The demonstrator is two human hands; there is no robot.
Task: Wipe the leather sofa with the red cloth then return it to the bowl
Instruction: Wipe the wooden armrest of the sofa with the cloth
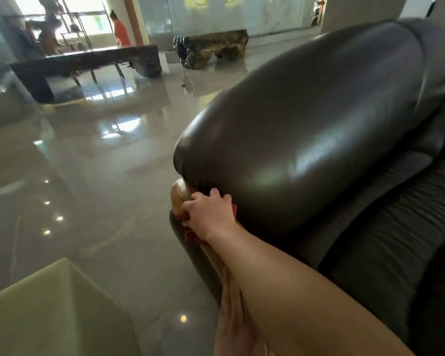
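Note:
The dark brown leather sofa (306, 129) fills the right half of the view, its big rounded armrest pointing toward me. My right hand (208, 217) presses the red cloth (188, 233) against the front end of the armrest, where the leather meets a curved wooden trim (181, 192). Only bits of the cloth show, under and to the left of the fingers. Lower down, my left hand (231, 319) lies flat with straight fingers against the sofa's side, partly under my right forearm. It holds nothing. The bowl is not in view.
A pale green table corner (49, 312) sits at the bottom left. Glossy tiled floor (108, 176) spreads to the left of the sofa. Far back stand a long dark wooden table (88, 60), a carved root bench (211, 47) and a person in orange.

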